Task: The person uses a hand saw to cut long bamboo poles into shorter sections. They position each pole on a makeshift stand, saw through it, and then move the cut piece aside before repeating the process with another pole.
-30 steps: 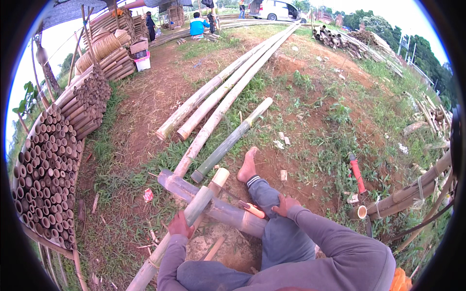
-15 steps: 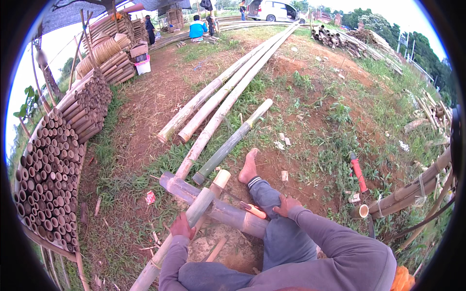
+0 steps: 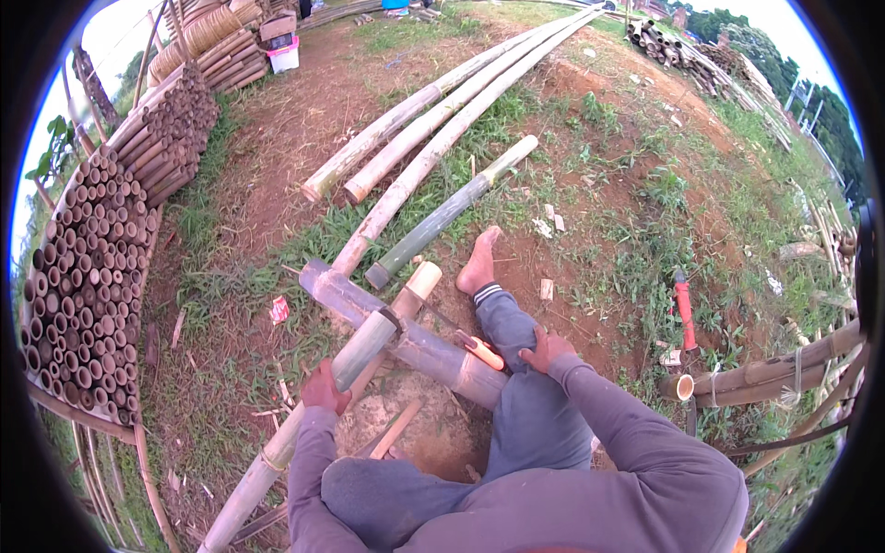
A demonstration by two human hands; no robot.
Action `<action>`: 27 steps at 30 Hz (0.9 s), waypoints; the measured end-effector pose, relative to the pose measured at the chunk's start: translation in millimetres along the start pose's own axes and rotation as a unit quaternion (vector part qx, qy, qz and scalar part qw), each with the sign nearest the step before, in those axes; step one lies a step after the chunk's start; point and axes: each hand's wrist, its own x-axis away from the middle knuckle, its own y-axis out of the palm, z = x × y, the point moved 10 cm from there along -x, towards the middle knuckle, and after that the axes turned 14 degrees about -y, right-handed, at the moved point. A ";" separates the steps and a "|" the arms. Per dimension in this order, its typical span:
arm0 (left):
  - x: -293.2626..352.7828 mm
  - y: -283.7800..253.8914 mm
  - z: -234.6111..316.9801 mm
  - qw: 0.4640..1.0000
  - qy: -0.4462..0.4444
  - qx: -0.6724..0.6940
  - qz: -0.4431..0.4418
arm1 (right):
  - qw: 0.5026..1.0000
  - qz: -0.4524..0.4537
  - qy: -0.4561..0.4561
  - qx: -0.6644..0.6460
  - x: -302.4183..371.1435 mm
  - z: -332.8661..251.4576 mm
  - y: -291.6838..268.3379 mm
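Note:
My left hand (image 3: 325, 387) is wrapped round a pale bamboo pole (image 3: 267, 465) that slants from the lower left up to a thick bamboo log. The pole's cut end, dark inside, lies over the log (image 3: 429, 355), beside a second bamboo piece (image 3: 419, 281) that crosses it. My right hand (image 3: 548, 351) rests on my raised knee, fingers spread over the trouser cloth, holding nothing. Just left of that knee lies a hand tool with an orange handle (image 3: 484, 352) and a thin dark blade, on the log. Part of the pole is hidden by my left hand.
A stack of cut bamboo tubes (image 3: 88, 295) stands at the left. Long poles (image 3: 442, 138) and a green bamboo length (image 3: 452, 212) lie ahead. A red-handled tool (image 3: 685, 313) and tied bamboo (image 3: 765, 373) are at the right. A flat strip (image 3: 396, 429) lies between my legs.
The view has tilted down, so the scene sits higher. My left hand and the pole have shifted a little left and toward me; the pole's hollow end now shows. My right hand stays on the knee.

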 end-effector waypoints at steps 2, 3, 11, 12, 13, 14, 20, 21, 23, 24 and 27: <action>11.2 9.5 -31.8 0.998 -0.036 -0.018 -0.043 | 1.000 -0.007 0.007 -0.002 -5.8 8.5 15.9; 17.4 19.7 -58.6 0.995 -0.063 -0.032 -0.072 | 1.000 0.002 0.000 -0.002 -11.9 11.0 20.4; 127.6 58.1 -222.1 0.970 -0.207 -0.112 -0.061 | 0.999 0.023 -0.024 0.035 -28.2 15.9 33.8; 139.1 64.0 -231.5 0.967 -0.229 -0.098 -0.046 | 0.999 0.024 -0.020 0.042 -29.7 13.6 31.3; 151.3 70.8 -239.0 0.964 -0.252 -0.085 -0.031 | 0.998 0.025 -0.016 0.049 -31.3 12.5 30.0; 163.7 77.0 -246.4 0.959 -0.274 -0.073 -0.016 | 0.998 0.033 -0.017 0.049 -33.3 12.6 28.1; 176.1 80.2 -242.3 0.940 -0.335 -0.048 0.033 | 0.985 0.097 -0.079 0.123 -37.7 7.1 26.8; 182.9 79.6 -250.0 0.933 -0.353 -0.042 0.054 | 0.969 0.124 -0.111 0.184 -28.7 -22.0 19.0; 201.5 63.8 -278.8 0.861 -0.472 0.051 0.184 | 0.922 0.229 -0.279 0.140 -10.5 -76.0 14.1; 212.7 53.7 -296.8 0.809 -0.522 0.090 0.254 | 0.904 0.220 -0.355 0.097 -6.0 -110.0 25.0; 260.0 71.2 -354.3 0.518 -0.737 0.307 0.307 | 0.876 0.105 -0.465 -0.080 12.6 -202.6 81.1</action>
